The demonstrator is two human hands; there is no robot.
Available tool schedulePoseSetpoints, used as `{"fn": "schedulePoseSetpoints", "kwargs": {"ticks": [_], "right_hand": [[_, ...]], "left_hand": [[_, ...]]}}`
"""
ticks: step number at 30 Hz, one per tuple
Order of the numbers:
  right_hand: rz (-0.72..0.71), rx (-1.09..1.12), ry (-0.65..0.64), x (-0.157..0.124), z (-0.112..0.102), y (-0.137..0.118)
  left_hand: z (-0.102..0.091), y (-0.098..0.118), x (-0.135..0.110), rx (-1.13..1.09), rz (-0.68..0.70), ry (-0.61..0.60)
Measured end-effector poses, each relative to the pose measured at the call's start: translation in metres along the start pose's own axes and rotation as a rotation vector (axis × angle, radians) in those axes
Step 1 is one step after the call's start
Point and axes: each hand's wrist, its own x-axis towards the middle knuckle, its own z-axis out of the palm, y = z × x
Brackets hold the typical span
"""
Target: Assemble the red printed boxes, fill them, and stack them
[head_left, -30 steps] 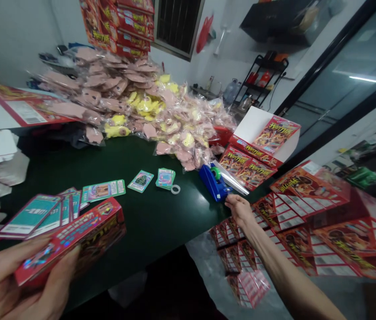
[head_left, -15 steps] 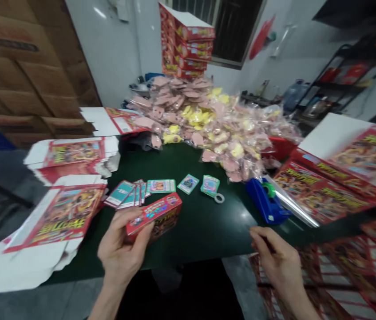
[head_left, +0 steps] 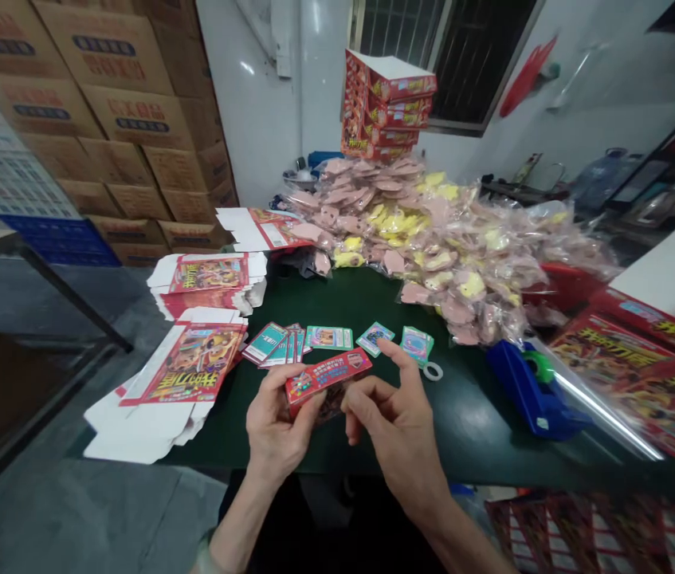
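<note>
My left hand is closed around a small red printed carton, thumb on the near side and fingers behind. The carton is tilted, its lettered narrow side facing up. At its right end is my right hand, index finger raised and apart, thumb and other fingers bent. Whether its fingertips touch the carton is unclear. Just beyond lie a fan of green-backed cards, a card, another card, a small card pile and a pale ring.
Flattened red-and-white cartons are stacked at left. A heap of bagged pink and yellow pieces covers the table's back, below stacked red boxes. At right are a blue tape dispenser and large red boxes. Brown cartons stand behind left.
My right hand has moved left from near the tape dispenser to the carton's right end, its index finger now raised. My left hand still holds the carton. The view has swung left.
</note>
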Motion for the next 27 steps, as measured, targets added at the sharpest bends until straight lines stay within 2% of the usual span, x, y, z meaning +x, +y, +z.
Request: {"fn": "schedulePoseSetpoints", "kwargs": {"ticks": [7,10,15,18,22,25,27], "right_hand": [[0.063,-0.025,0.019,0.007,0.008,0.003],[0.102,-0.078,0.030,0.011,0.009,0.002],[0.114,-0.127,0.059,0.011,0.008,0.001],[0.115,-0.120,0.077,0.010,0.008,0.005],[0.079,-0.129,0.121,0.012,0.006,0.025],[0.037,-0.234,0.091,0.013,-0.002,0.056],[0.034,-0.418,0.024,0.014,-0.014,0.076]], "left_hand": [[-0.001,-0.001,-0.001,-0.036,-0.040,-0.024],[-0.005,0.000,0.001,-0.011,0.011,-0.057],[-0.018,0.004,0.015,0.111,0.226,-0.293],[-0.024,0.011,0.023,0.220,0.291,-0.437],[-0.026,0.021,0.034,0.292,0.242,-0.575],[-0.022,0.023,0.038,0.284,0.241,-0.533],[-0.019,0.018,0.038,0.306,0.252,-0.450]]}}
